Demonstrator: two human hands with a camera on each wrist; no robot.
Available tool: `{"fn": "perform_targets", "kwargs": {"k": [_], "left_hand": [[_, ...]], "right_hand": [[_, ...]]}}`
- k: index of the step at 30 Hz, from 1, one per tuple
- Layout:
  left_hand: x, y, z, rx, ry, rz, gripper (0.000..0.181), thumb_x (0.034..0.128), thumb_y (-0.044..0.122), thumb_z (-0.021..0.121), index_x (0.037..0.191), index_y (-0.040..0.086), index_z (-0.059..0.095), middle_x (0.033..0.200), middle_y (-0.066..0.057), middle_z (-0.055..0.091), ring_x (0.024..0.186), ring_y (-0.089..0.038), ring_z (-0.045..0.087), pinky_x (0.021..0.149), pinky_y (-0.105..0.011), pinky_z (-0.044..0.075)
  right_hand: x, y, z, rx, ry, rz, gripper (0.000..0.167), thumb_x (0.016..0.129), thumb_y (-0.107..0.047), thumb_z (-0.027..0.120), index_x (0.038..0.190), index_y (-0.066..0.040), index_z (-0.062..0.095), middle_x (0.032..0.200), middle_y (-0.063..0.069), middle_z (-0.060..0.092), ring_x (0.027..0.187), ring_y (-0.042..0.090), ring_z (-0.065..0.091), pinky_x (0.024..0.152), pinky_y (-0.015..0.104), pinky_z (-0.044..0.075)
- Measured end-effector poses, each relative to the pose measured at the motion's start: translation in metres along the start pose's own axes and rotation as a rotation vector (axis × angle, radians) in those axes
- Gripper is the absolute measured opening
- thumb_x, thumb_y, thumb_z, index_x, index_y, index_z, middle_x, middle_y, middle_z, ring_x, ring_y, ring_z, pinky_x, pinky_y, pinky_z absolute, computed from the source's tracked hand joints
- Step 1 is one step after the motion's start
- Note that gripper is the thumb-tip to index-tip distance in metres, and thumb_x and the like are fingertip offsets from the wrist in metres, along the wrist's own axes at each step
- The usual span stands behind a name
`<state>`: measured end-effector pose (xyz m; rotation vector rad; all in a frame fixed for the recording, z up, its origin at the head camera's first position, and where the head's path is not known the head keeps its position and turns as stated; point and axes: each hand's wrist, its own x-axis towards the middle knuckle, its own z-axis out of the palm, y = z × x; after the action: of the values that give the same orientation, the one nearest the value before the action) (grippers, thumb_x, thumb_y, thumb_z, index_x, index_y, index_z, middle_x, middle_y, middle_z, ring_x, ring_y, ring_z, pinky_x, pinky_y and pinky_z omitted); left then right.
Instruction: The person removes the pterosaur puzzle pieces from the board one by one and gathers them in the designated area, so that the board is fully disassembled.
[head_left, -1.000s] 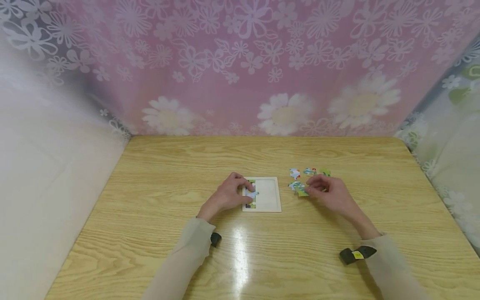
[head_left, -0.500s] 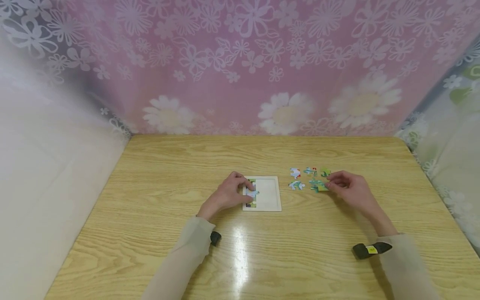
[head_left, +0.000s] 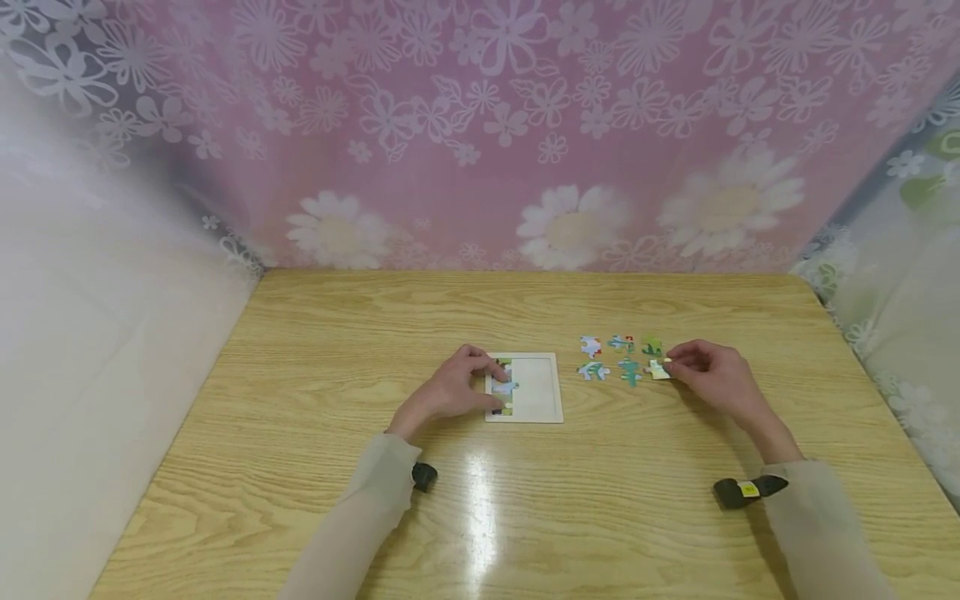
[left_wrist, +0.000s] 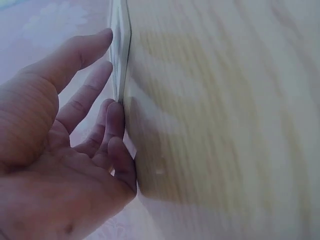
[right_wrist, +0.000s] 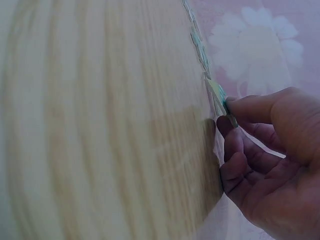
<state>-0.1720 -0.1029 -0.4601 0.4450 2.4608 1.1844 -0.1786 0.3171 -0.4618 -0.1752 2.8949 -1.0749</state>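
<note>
A square white puzzle tray (head_left: 538, 417) lies on the table, with a strip of colourful puzzle pieces (head_left: 504, 387) along its left side. My left hand (head_left: 453, 387) rests there, thumb and fingertips spread apart on the strip and the tray's left edge. To the right, my right hand (head_left: 716, 382) pinches a green and pale puzzle piece (head_left: 659, 369) between thumb and fingers. The right wrist view shows that piece (right_wrist: 217, 96) tilted, close to the tabletop. Several loose pieces lie beside it, including a blue and white one (head_left: 593, 372) and a green one (head_left: 651, 346).
The wood-grain table (head_left: 337, 333) stretches around both hands. Behind it hangs a pink flowered curtain (head_left: 480, 167), and pale cloth hangs at both sides. A piece with red marks (head_left: 590, 346) and another (head_left: 621, 342) lie in the back row.
My right hand has moved right with the pinched puzzle piece, from over the lower-row pieces to their right end. The left hand has stayed on the tray.
</note>
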Motion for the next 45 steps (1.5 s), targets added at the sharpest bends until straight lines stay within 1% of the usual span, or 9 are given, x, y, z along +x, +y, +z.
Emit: {"fn": "perform_targets", "kwargs": {"k": [4,8,11,15,21,27,31,36,45], "left_hand": [[0.001,-0.006,-0.003,-0.012,0.041,-0.006,0.028,0.0894,0.025,0.080,0.116,0.022,0.073,0.131,-0.001,0.056,0.117,-0.020,0.057,0.103,-0.044,0.047],[0.004,-0.010,-0.008,-0.035,0.082,-0.035,0.038,0.0897,0.025,0.080,0.126,0.021,0.068,0.127,-0.001,0.058,0.110,-0.017,0.063,0.098,-0.042,0.052],[0.007,-0.010,-0.011,-0.015,0.092,-0.050,0.047,0.0891,0.026,0.081,0.132,0.021,0.064,0.122,-0.003,0.058,0.101,-0.015,0.064,0.097,-0.043,0.052],[0.010,-0.007,-0.013,0.034,0.083,-0.043,0.052,0.0877,0.027,0.082,0.135,0.018,0.063,0.118,-0.005,0.057,0.093,-0.014,0.062,0.096,-0.041,0.050],[0.010,-0.004,-0.011,0.101,0.078,-0.063,0.054,0.0870,0.031,0.083,0.135,0.018,0.063,0.117,-0.004,0.054,0.090,-0.014,0.057,0.087,-0.037,0.046],[0.010,-0.001,-0.011,0.138,0.072,-0.072,0.054,0.0874,0.034,0.082,0.136,0.020,0.062,0.120,-0.004,0.053,0.089,-0.015,0.056,0.086,-0.037,0.045],[0.012,-0.003,-0.012,0.155,0.063,-0.069,0.054,0.0876,0.034,0.082,0.136,0.020,0.062,0.118,-0.004,0.053,0.088,-0.014,0.055,0.085,-0.037,0.045],[0.013,-0.004,-0.013,0.156,0.053,-0.066,0.055,0.0876,0.035,0.082,0.137,0.020,0.062,0.116,-0.004,0.053,0.088,-0.015,0.055,0.085,-0.037,0.044],[0.013,-0.003,-0.014,0.142,0.059,-0.072,0.055,0.0862,0.035,0.083,0.136,0.022,0.063,0.113,-0.003,0.053,0.086,-0.015,0.055,0.083,-0.036,0.044]], "right_hand": [[0.001,-0.001,0.002,-0.026,0.005,-0.002,0.030,0.101,-0.028,0.066,0.116,-0.003,0.069,0.105,0.017,0.072,0.081,0.004,0.060,0.067,0.021,0.049],[0.002,0.001,0.004,-0.049,0.021,-0.006,0.028,0.100,-0.029,0.067,0.114,-0.004,0.070,0.102,0.016,0.072,0.082,0.009,0.061,0.067,0.022,0.049],[0.002,0.002,0.005,-0.065,0.036,-0.012,0.027,0.101,-0.028,0.066,0.113,-0.005,0.070,0.102,0.015,0.072,0.082,0.009,0.061,0.067,0.023,0.049],[0.002,-0.002,0.006,-0.058,0.062,-0.023,0.026,0.101,-0.028,0.066,0.113,-0.005,0.070,0.104,0.017,0.071,0.084,0.012,0.063,0.066,0.022,0.049],[0.002,-0.028,0.013,0.036,0.024,-0.054,0.030,0.102,-0.029,0.064,0.117,-0.004,0.070,0.108,0.018,0.071,0.086,0.014,0.063,0.064,0.025,0.052],[0.011,-0.056,0.036,0.107,-0.044,-0.090,0.028,0.102,-0.032,0.064,0.117,-0.009,0.069,0.109,0.013,0.071,0.089,0.022,0.064,0.065,0.027,0.053],[0.018,-0.075,0.053,0.160,-0.090,-0.117,0.024,0.101,-0.028,0.066,0.115,-0.009,0.069,0.105,0.012,0.072,0.088,0.022,0.066,0.065,0.027,0.054],[0.028,-0.093,0.071,0.185,-0.117,-0.174,0.021,0.099,-0.024,0.069,0.112,-0.007,0.071,0.098,0.010,0.073,0.084,0.020,0.066,0.068,0.027,0.054],[0.043,-0.120,0.096,0.182,-0.198,-0.196,0.017,0.097,-0.024,0.070,0.109,-0.012,0.072,0.097,0.006,0.072,0.086,0.018,0.065,0.077,0.033,0.052]]}}
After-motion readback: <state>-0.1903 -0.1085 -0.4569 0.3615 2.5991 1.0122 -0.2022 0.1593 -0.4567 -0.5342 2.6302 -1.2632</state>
